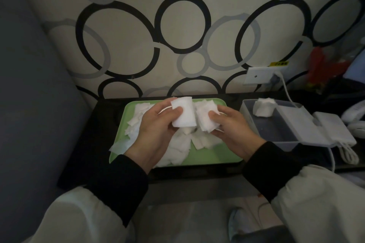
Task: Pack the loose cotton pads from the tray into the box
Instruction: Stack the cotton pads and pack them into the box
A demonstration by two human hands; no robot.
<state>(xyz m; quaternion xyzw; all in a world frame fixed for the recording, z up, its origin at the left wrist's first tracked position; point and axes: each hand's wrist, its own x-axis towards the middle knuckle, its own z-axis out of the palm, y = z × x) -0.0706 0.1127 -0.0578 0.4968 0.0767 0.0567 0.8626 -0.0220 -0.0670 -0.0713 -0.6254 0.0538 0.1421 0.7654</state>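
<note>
— Where do we stand with the pads?

— Our left hand is closed around a squared-up stack, thumb across its front, its layers running left to right. Our right hand pinches a second, raggeder bundle just beside it; the two nearly touch above the middle of the green tray.

— And the loose ones?

— A heap of loose cotton pads lies on the tray under our hands, spilling past its left edge, with more along the far edge.

— Which way is the box?

— To our right. The grey box sits on the desk just off the tray's right edge, open, long side running away from us. One clump already stands in its far end; the near part looks bare.

— So which hand carries?

— We judge the right hand, being nearer. The bundle would go in rightward, flat faces across the box's long axis, against that clump. The left stack has to cross over, or be joined to the right one first.
</note>
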